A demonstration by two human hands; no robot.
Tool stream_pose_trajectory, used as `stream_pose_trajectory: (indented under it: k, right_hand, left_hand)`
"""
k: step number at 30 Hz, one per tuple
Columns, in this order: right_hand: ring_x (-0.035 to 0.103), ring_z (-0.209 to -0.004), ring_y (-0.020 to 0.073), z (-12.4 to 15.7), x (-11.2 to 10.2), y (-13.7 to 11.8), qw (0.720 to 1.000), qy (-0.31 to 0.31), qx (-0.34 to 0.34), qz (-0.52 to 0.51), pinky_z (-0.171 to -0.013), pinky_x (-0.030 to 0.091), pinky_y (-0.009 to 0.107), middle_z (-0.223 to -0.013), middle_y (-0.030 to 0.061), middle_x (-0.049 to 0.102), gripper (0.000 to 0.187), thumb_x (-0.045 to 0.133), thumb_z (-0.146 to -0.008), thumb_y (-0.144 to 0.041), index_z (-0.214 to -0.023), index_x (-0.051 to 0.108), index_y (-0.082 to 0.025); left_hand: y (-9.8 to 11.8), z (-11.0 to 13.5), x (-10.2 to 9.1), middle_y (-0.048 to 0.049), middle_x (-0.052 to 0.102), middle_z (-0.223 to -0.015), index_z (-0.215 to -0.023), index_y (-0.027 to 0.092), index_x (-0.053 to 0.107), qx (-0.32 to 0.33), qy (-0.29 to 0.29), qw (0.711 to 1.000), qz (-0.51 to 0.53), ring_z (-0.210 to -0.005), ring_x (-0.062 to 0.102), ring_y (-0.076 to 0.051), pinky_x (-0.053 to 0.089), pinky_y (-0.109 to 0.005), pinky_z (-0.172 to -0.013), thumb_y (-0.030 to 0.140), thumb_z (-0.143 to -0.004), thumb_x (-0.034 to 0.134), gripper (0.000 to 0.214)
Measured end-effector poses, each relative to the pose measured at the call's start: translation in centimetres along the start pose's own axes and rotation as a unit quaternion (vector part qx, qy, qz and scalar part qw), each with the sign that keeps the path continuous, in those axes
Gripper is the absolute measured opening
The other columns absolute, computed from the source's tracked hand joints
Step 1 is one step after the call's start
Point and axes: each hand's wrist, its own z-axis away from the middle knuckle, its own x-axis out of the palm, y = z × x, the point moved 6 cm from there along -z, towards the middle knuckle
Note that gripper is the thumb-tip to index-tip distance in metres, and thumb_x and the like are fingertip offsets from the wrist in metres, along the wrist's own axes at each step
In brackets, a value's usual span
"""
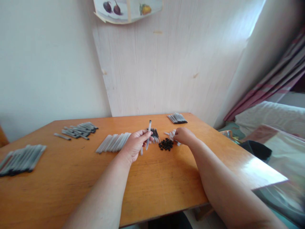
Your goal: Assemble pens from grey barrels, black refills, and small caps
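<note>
My left hand (137,141) pinches a pen (149,127) with a clear barrel and a black upper end, held nearly upright above the table. A second pale barrel (141,151) shows just below those fingers; whether the hand holds it too is unclear. To the right, my right hand (185,136) has its fingers closed down at a small heap of white pieces (169,134); what they grip is hidden. Between the hands lie a pile of small black plugs (166,144) and a bundle of thin dark refills (156,135). A row of clear barrels (111,143) extends left from behind my left hand.
Black-ended pens lie in groups on the wooden table (152,187): a bunch at the left edge (23,159), a loose pile at the back left (79,130), and a neat stack at the back right (177,118). Walls stand behind; a bed (283,136) is at right.
</note>
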Motion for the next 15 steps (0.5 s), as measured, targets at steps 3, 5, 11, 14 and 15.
stream_pose_trajectory:
  k: [3, 5, 11, 14, 15]
  right_hand:
    - [0.062, -0.065, 0.0183, 0.1, -0.3, 0.1, 1.000, 0.015, 0.000, -0.001, -0.054, 0.037, 0.025, -0.077, 0.0133, 0.070, 0.023, 0.059, -0.071, -0.034, -0.073, 0.070, -0.014]
    - [0.058, -0.059, 0.0163, 0.1, -0.6, 0.0, 0.999, 0.033, -0.005, -0.009, -0.050, 0.034, 0.025, -0.068, 0.0112, 0.067, 0.023, 0.057, -0.072, -0.034, -0.066, 0.068, -0.014]
    - [0.047, -0.046, 0.0103, 0.7, -1.4, -1.3, 0.972, 0.056, -0.063, -0.218, -0.042, 0.028, 0.022, -0.055, 0.0038, 0.060, 0.024, 0.059, -0.075, -0.035, -0.064, 0.063, -0.014]
    - [0.052, -0.050, 0.0096, 1.6, -1.1, -2.6, 0.904, -0.009, -0.071, -0.422, -0.042, 0.033, 0.020, -0.068, 0.0066, 0.066, 0.023, 0.063, -0.075, -0.037, -0.076, 0.063, -0.014]
    - [0.055, -0.054, 0.0101, 2.0, -1.0, -3.1, 0.875, -0.035, -0.079, -0.477, -0.044, 0.036, 0.019, -0.074, 0.0084, 0.068, 0.024, 0.065, -0.075, -0.038, -0.078, 0.062, -0.014]
  left_hand:
    - [0.0, 0.0, 0.0, -0.0086, 0.070, -0.079, -0.092, 0.015, 0.067, 0.002, 0.000, 1.000, 0.005, -0.064, 0.057, -0.011, 0.034, -0.021, -0.055, 0.041, -0.074, 0.069, 0.032]
    - [0.0, 0.0, -0.1, -0.0084, 0.070, -0.079, -0.091, 0.015, 0.067, 0.000, 0.005, 1.000, 0.007, -0.063, 0.056, -0.011, 0.033, -0.021, -0.054, 0.041, -0.074, 0.069, 0.031]
    - [0.4, -0.1, -0.7, -0.0075, 0.071, -0.081, -0.091, 0.016, 0.068, 0.025, 0.043, 0.998, 0.028, -0.058, 0.054, -0.009, 0.030, -0.020, -0.050, 0.042, -0.071, 0.071, 0.033]
    - [0.5, -0.3, -1.3, -0.0071, 0.071, -0.082, -0.090, 0.016, 0.067, 0.045, 0.072, 0.995, 0.050, -0.061, 0.056, -0.009, 0.032, -0.020, -0.051, 0.043, -0.069, 0.073, 0.035]
    - [0.6, -0.4, -1.6, -0.0070, 0.071, -0.082, -0.090, 0.016, 0.066, 0.049, 0.083, 0.994, 0.059, -0.062, 0.056, -0.009, 0.033, -0.020, -0.051, 0.043, -0.068, 0.073, 0.035]
